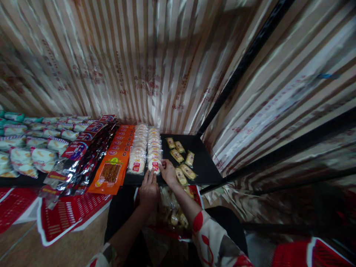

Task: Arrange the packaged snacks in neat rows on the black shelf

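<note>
Two rows of clear-wrapped round white crackers run toward the back of a black shelf, a left row (pixel 138 146) and a right row (pixel 154 142). At the front of the right row stands a cracker packet (pixel 154 165) with a red label. My right hand (pixel 168 173) has its fingers closed at the right edge of this packet. Against its lower front edge rest the stretched fingers of my left hand (pixel 149 191); the thumb is hidden. Right of the rows, several small yellow packets (pixel 177 155) lie loosely on the black shelf (pixel 204 159).
Orange snack bags (pixel 114 159) and dark red bags (pixel 80 148) overlap to the left, beside several white puffy packets (pixel 44 159). Below my hands, a red basket (pixel 198 196) holds more wrapped packets. Black frame posts (pixel 239 74) stand at right, before striped sheeting (pixel 155 55).
</note>
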`<state>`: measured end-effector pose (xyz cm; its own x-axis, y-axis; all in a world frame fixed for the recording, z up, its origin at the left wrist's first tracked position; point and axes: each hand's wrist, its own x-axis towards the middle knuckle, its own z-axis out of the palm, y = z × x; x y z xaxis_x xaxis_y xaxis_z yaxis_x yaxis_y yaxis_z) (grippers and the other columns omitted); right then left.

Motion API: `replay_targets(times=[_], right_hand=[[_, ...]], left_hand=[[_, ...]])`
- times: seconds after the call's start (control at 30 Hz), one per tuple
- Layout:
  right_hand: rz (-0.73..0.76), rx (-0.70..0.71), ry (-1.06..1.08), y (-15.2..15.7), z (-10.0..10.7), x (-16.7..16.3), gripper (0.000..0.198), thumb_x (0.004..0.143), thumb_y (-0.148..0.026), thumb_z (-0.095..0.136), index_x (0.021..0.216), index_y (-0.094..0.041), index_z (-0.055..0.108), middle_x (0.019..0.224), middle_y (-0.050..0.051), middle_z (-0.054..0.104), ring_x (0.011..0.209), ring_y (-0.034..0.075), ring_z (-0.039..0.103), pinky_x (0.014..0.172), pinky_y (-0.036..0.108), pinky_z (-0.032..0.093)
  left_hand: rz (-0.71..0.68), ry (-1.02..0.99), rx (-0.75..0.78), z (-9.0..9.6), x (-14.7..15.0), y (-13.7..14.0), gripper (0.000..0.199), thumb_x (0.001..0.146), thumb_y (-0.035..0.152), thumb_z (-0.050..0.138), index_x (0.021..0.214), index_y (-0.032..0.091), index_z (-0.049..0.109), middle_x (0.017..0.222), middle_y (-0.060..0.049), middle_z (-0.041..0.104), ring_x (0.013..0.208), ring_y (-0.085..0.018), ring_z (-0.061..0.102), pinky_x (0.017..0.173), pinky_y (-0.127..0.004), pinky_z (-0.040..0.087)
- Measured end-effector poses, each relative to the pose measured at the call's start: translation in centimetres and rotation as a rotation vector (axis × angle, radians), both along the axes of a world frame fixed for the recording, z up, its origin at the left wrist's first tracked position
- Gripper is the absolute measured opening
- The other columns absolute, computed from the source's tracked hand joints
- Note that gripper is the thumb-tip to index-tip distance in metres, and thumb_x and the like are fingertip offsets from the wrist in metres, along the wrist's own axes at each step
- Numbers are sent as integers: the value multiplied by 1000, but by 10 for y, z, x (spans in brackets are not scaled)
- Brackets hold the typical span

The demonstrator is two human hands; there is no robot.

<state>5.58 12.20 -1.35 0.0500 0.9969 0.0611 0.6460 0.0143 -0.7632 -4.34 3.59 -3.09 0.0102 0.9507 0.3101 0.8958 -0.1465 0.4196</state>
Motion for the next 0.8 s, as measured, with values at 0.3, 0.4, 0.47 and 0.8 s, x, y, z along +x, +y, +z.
replay_targets(times=[0.3, 0.4, 0.47, 0.8], right_hand=[[2, 46, -45, 13, 1, -5, 22, 79, -25, 52, 98, -16, 58, 91, 9, 63, 73, 16, 59, 71, 28, 47], [-8, 28, -82, 16, 2, -6, 23, 80, -27, 50, 99, -16, 58, 92, 9, 64, 76, 17, 59, 72, 28, 46], [-9, 14, -99, 17, 2, -6, 24, 81, -29, 50, 99, -16, 58, 92, 9, 64, 78, 18, 59, 73, 29, 46], [-53, 86, 131, -18, 0, -5, 38, 82, -28, 44, 116, -12, 50, 114, 15, 54, 95, 19, 57, 77, 30, 49]], left_hand=[[23, -34, 15, 0, 5, 16, 48, 75, 12, 41, 121, 7, 52, 136, -15, 45, 130, -30, 34, 103, -46, 35], [35, -54, 13, 4, 7, 19, 47, 75, 13, 42, 121, 5, 52, 135, -16, 45, 128, -31, 35, 103, -47, 35], [36, -65, -2, 4, 7, 20, 48, 75, 14, 42, 121, 3, 51, 135, -18, 44, 127, -32, 36, 104, -47, 35], [-66, -132, 75, -7, -1, 5, 43, 85, 17, 33, 124, 3, 44, 138, -21, 37, 133, -29, 26, 105, -48, 32]])
